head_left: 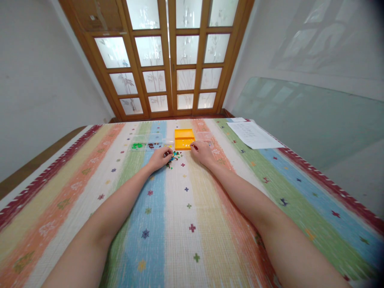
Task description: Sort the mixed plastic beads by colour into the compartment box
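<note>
My left hand [160, 159] is closed, with its fingers curled down at the left edge of a loose pile of small coloured pieces [176, 156]. What its fingertips hold, if anything, is too small to make out. Fingers pinched, my right hand [202, 153] is at the lower right corner of an orange-yellow tray [184, 135]. A dark spot shows at those fingertips, but I cannot tell whether it is a piece or shadow. Several small pale pieces [187, 145] lie in the tray's near section.
Left of the tray are clear plastic boxes, with green pieces [137, 146] and dark red pieces [154, 146] inside. Another clear container [205, 137] stands behind my right hand. Printed paper [253, 135] lies at the far right of the striped tablecloth [180, 240].
</note>
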A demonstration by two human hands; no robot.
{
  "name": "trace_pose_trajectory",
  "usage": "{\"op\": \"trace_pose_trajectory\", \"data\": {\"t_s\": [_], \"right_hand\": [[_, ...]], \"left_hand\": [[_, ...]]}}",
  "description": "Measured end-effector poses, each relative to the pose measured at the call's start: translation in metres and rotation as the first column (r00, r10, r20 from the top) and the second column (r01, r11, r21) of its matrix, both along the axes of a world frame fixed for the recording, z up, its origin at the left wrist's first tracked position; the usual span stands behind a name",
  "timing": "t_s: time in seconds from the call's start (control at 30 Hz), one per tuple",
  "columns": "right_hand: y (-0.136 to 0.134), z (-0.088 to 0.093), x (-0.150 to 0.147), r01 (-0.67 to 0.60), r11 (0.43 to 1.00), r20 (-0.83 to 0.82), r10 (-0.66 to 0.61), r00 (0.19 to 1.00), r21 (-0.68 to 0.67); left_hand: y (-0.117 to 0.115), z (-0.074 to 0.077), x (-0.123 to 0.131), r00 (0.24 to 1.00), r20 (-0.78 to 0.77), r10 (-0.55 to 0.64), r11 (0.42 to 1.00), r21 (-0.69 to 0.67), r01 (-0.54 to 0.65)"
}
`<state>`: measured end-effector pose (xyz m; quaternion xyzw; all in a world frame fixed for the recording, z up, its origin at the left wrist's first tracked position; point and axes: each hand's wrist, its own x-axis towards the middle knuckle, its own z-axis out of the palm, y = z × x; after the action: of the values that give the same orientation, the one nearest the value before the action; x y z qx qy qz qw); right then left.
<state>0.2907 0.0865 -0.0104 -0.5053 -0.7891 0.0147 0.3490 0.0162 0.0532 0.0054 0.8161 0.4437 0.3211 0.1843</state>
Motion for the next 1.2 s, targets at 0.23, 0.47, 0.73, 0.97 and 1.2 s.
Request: {"op": "trace_pose_trajectory", "data": {"t_s": [0.23,0.47,0.73,0.97,1.2], "right_hand": [[-0.001,0.001,-0.001,0.002,1.0,0.002,-0.002,1.0,-0.013],[-0.003,0.002,-0.001,-0.01,1.0,-0.007,0.01,1.0,-0.023],[-0.005,0.006,-0.001,-0.018,0.999,-0.01,0.018,1.0,-0.03],[-0.004,0.002,-0.002,-0.03,0.999,-0.002,0.03,1.0,-0.014],[-0.003,0.0,-0.001,-0.026,0.999,0.018,0.026,0.999,-0.024]], "left_hand": [[0.019,-0.011,-0.016,0.958,0.196,0.208,0.978,-0.038,-0.205],[0.016,-0.01,-0.015,0.982,0.075,0.172,0.985,-0.02,-0.171],[-0.007,0.006,0.009,0.955,-0.298,-0.001,0.983,0.174,0.055],[-0.013,0.008,0.015,0.938,-0.345,0.017,0.984,0.175,0.046],[-0.016,0.005,0.021,0.928,-0.368,0.053,0.988,0.158,0.006]]}}
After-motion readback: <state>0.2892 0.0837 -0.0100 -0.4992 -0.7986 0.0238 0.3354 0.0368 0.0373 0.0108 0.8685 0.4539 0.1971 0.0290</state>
